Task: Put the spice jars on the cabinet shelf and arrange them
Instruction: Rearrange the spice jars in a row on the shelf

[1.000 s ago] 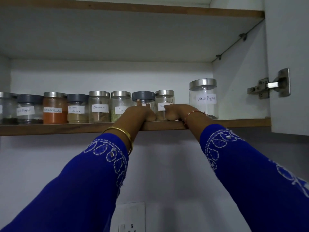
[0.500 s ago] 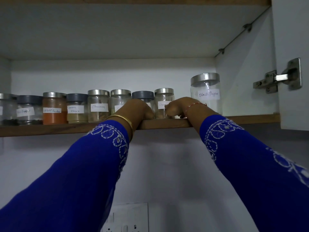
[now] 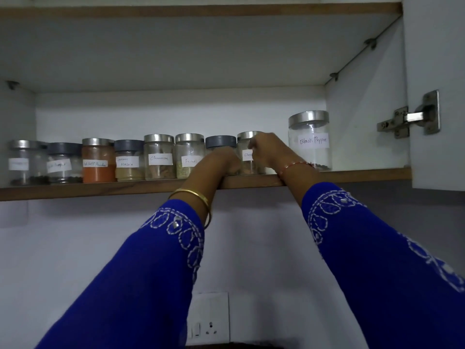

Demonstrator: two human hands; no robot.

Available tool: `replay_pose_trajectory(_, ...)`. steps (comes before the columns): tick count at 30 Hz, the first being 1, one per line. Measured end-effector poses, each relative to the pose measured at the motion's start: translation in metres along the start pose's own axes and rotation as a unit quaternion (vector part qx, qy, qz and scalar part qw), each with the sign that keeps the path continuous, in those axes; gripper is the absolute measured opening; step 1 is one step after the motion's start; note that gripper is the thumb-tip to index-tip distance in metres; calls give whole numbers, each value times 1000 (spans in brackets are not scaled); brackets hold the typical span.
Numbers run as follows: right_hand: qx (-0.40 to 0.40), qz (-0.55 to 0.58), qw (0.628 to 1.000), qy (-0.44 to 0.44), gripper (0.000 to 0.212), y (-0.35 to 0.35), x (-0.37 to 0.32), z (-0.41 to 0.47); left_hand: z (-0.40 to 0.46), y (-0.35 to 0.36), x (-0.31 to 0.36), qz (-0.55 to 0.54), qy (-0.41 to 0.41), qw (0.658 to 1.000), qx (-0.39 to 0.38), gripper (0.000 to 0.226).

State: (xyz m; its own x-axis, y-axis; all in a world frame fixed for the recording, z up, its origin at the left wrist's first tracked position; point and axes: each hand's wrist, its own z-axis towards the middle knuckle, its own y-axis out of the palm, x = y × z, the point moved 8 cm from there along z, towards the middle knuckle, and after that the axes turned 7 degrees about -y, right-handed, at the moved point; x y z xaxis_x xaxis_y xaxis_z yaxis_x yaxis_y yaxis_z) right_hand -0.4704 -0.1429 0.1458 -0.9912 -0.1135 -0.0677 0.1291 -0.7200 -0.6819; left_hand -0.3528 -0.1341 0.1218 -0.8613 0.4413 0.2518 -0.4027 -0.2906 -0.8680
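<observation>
A row of labelled glass spice jars stands on the wooden cabinet shelf [image 3: 100,188]. From the left I see two pepper jars, an orange chilli powder jar [image 3: 98,159], garam masala [image 3: 128,161], cinnamon [image 3: 159,157] and fennel [image 3: 187,154]. My left hand [image 3: 221,163] is curled around the lower front of a grey-lidded jar [image 3: 221,142], hiding its label. My right hand [image 3: 270,152] grips the right side of the neighbouring silver-lidded jar [image 3: 247,147], covering part of its label. A larger Black Pepper jar [image 3: 310,144] stands apart on the right.
The open cabinet door [image 3: 435,46] with its metal hinge [image 3: 412,117] hangs at the right. Another shelf board runs overhead. A wall socket plate [image 3: 208,321] sits below, between my blue sleeves. Some bare shelf lies right of the large jar.
My right hand has risen from the shelf edge at the jar's base to the upper side of the silver-lidded jar. My left hand has stayed at the grey-lidded jar.
</observation>
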Motion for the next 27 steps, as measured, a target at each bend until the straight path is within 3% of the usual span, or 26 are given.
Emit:
replay_pose_trajectory(2,76,16,997,-19,32,-46,-41,-30,-7,-9,-2,-70,10,997,41,35)
replay_pose_trajectory(5,159,39,986,-19,32,-66,-43,-46,-32,-25,4,-135,44,984,105,34)
replay_pose_trajectory(10,288,103,952,-7,27,-103,-39,-93,-60,-19,20,-192,90,969,124,37)
replay_pose_trajectory(15,367,77,927,23,24,-132,-9,-135,-80,-11,52,-214,132,960,122,36)
replay_pose_trajectory(18,358,100,923,94,31,-131,22,-152,-94,-2,74,-214,161,957,113,39)
replay_pose_trajectory(21,293,179,921,184,52,-112,48,-157,-104,5,88,-174,182,963,100,44)
replay_pose_trajectory(27,175,186,939,231,70,-102,53,-137,-99,8,89,-120,180,975,54,47)
